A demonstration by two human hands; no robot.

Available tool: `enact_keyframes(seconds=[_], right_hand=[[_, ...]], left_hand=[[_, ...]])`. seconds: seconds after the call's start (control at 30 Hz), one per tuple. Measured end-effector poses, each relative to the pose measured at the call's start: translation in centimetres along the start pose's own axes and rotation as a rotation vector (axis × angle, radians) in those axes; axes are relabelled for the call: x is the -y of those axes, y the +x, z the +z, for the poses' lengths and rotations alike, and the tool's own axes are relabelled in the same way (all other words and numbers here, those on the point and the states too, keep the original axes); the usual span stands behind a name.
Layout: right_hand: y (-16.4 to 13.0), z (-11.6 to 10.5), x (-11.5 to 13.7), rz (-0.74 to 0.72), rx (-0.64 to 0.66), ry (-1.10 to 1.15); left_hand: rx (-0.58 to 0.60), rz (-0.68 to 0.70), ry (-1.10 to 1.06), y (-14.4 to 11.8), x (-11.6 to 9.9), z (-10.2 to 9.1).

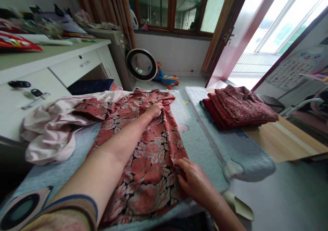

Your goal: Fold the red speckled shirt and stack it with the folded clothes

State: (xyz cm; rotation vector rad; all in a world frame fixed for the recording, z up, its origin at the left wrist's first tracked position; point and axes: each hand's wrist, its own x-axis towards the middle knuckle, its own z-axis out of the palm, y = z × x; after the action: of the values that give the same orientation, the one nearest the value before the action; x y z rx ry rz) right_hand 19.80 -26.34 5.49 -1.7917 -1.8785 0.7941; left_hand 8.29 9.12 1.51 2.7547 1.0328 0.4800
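A red floral garment (146, 156) with grey leaves and black outlines lies spread over the pale blue padded cover (202, 145) of the table. My left hand (155, 110) reaches across it and pinches the fabric near its upper right part. Lower down, my right hand (191, 176) grips the garment's right edge, thumb and fingers closed on the cloth. Between the two hands the edge runs in a narrow fold. One sleeve (92, 109) stretches out to the left, over a crumpled pale pink cloth (55, 128).
A stack of folded red clothes (241, 106) sits at the right, partly over a wooden surface (287, 139). White drawers (74, 65) border the left side. Beyond the table are an open round washer door (141, 64) and a blue-orange ride-on toy (166, 78).
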Motion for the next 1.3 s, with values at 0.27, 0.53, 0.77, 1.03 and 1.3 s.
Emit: enact_keyframes(seconds=[0.27,0.53,0.77,1.03,1.3], right_hand=[[0.1,0.8,0.2,-0.042,0.010,0.034],[0.1,1.2,0.2,-0.068,0.023,0.021],[0.1,1.2,0.5,-0.091,-0.016,-0.012],[-1.4,0.3,1.5,-0.140,0.173,0.043],[-1.8,-3.0,-4.0,0.044,-0.171,0.275]], left_hand=[[0.088,-0.009,0.199,-1.5,-1.1,-0.6],[0.122,-0.018,0.306,-3.4,-3.1,-1.0],[0.102,-0.061,0.322,-4.2,-2.8,-1.4],[0.101,-0.045,0.322,-6.1,-4.2,-2.0],[0.194,0.249,0.118,-12.6,-11.2,-2.7]])
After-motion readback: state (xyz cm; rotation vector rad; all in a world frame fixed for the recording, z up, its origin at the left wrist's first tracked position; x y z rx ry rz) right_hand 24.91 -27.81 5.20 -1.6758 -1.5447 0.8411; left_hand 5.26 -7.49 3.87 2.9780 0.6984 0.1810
